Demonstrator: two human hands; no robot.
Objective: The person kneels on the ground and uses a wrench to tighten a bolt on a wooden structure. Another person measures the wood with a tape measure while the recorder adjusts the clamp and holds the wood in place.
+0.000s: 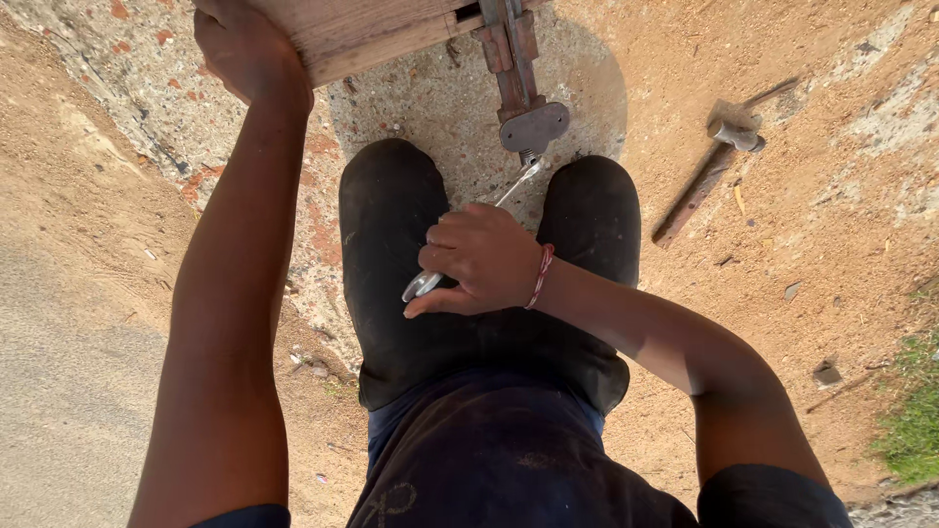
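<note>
My left hand grips the edge of a wooden board at the top of the view, arm stretched straight out. My right hand is closed around a silvery metal wrench, whose far end reaches up to a bolt under a grey metal plate. That plate sits at the end of a reddish metal bracket fixed to the board. My knees in dark trousers are below the hands.
A hammer with a rusty handle lies on the sandy ground to the right. Rough concrete with red patches lies at the upper left, a grey paved strip at the left, grass at the far right.
</note>
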